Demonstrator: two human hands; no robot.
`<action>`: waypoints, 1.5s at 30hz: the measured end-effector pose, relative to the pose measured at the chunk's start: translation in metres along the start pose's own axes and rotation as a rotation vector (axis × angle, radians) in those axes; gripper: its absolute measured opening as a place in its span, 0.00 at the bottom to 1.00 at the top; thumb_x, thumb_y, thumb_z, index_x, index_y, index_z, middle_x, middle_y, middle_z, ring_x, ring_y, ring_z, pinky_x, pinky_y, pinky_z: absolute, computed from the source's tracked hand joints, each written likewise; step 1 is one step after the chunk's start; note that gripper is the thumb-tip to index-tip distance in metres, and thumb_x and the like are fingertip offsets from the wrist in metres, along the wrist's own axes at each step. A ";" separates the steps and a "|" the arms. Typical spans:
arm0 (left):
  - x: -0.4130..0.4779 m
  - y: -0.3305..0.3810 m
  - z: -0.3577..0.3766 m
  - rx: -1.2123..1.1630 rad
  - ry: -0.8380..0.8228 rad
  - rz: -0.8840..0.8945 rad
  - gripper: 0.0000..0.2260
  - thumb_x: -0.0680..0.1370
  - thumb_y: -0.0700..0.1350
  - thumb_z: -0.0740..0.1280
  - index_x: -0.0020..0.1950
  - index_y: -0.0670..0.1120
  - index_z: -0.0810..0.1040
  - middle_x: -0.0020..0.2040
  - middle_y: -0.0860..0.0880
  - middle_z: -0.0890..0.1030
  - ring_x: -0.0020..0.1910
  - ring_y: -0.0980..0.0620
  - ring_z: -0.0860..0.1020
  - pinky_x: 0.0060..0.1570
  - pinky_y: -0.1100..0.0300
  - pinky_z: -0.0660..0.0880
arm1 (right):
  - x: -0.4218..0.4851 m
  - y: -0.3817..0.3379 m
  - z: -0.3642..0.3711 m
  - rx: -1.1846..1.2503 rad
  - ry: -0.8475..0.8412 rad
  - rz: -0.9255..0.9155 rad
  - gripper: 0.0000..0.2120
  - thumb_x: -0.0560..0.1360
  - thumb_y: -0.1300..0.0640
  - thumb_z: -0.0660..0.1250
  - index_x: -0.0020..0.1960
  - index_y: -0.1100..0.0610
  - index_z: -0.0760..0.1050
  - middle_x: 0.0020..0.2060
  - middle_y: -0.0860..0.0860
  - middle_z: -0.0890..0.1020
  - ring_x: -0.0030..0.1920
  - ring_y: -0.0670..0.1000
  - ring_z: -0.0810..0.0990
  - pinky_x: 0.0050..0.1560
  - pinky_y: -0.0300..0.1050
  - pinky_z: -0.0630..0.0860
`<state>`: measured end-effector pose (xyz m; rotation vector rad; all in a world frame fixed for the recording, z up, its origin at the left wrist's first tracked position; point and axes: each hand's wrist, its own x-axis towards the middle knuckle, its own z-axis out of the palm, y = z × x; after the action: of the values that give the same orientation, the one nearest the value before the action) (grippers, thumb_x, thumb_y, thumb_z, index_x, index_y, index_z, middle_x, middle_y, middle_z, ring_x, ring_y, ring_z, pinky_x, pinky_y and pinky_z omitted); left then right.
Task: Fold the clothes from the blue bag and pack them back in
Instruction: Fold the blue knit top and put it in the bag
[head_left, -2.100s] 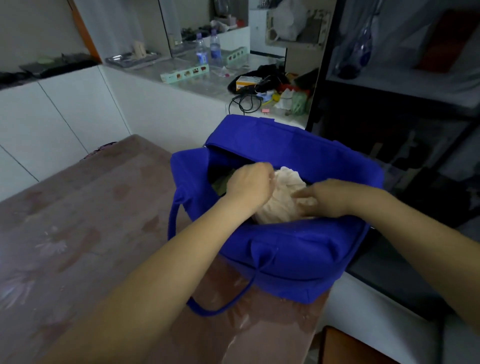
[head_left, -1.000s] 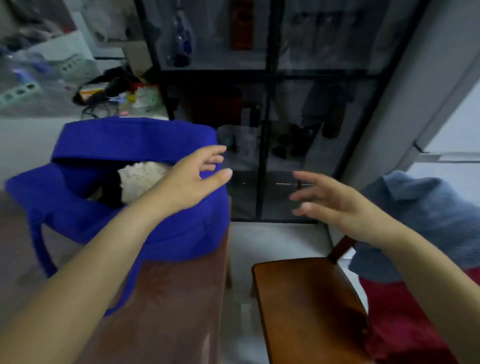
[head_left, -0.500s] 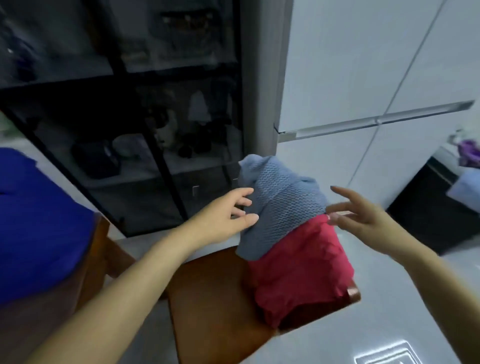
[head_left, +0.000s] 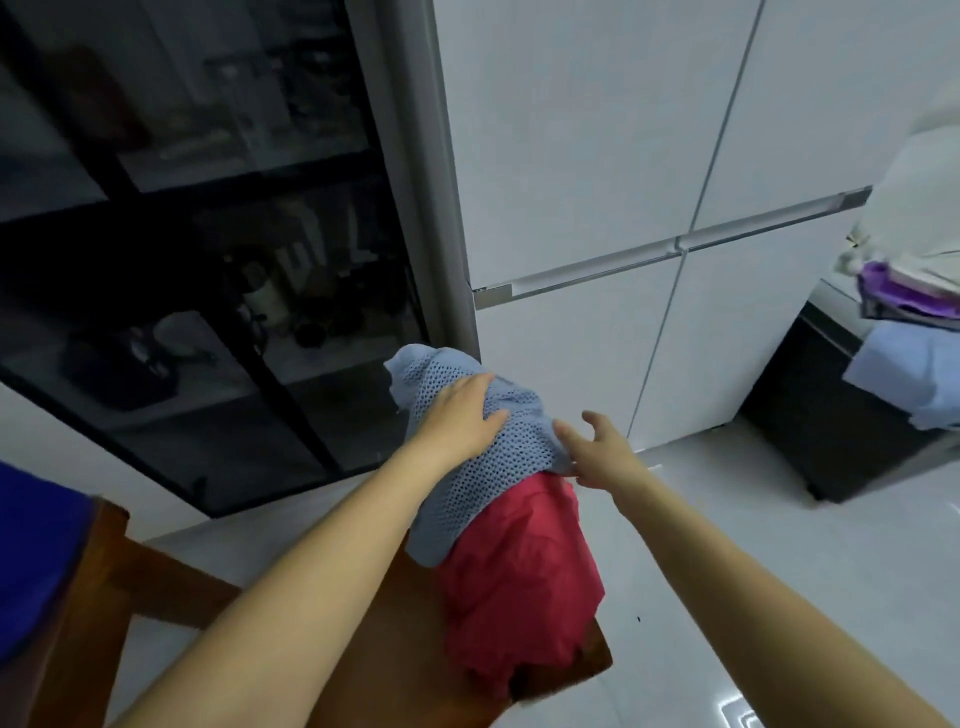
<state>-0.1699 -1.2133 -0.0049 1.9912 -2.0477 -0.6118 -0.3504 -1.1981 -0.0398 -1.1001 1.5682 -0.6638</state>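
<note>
Heaped on the far right corner of a wooden chair seat: blue knit garment draped over a red garment, red cloth spilling past the seat's edge. Pressed from above by the left hand, flat with fingers straight; right hand open at the knit's right hem, fingers spread, contact unclear. Hemmed in by the blue bag far left and white cabinet doors behind, with open pale floor to the right.
</note>
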 end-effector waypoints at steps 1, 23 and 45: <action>0.004 0.000 0.000 0.045 0.001 -0.008 0.22 0.79 0.51 0.61 0.71 0.47 0.66 0.71 0.45 0.68 0.70 0.43 0.65 0.68 0.50 0.63 | 0.003 -0.003 0.003 0.006 0.013 -0.027 0.32 0.74 0.51 0.69 0.73 0.56 0.60 0.52 0.58 0.77 0.44 0.55 0.79 0.42 0.47 0.77; -0.069 -0.041 -0.099 -0.692 0.438 -0.069 0.14 0.74 0.39 0.71 0.58 0.45 0.75 0.51 0.51 0.79 0.50 0.56 0.77 0.52 0.62 0.74 | -0.012 -0.076 0.025 -0.263 -0.266 -0.604 0.54 0.57 0.40 0.79 0.75 0.48 0.54 0.58 0.51 0.74 0.56 0.49 0.75 0.52 0.34 0.71; -0.211 -0.094 -0.148 -0.622 0.348 -0.076 0.18 0.71 0.45 0.74 0.59 0.47 0.74 0.53 0.49 0.80 0.53 0.53 0.79 0.53 0.59 0.76 | -0.053 -0.131 0.160 -0.021 -0.393 -0.525 0.18 0.77 0.61 0.63 0.67 0.54 0.67 0.52 0.56 0.79 0.42 0.47 0.77 0.41 0.37 0.74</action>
<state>-0.0086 -1.0253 0.1126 1.6596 -1.3665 -0.7414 -0.1571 -1.1860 0.0494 -1.5724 0.9548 -0.7184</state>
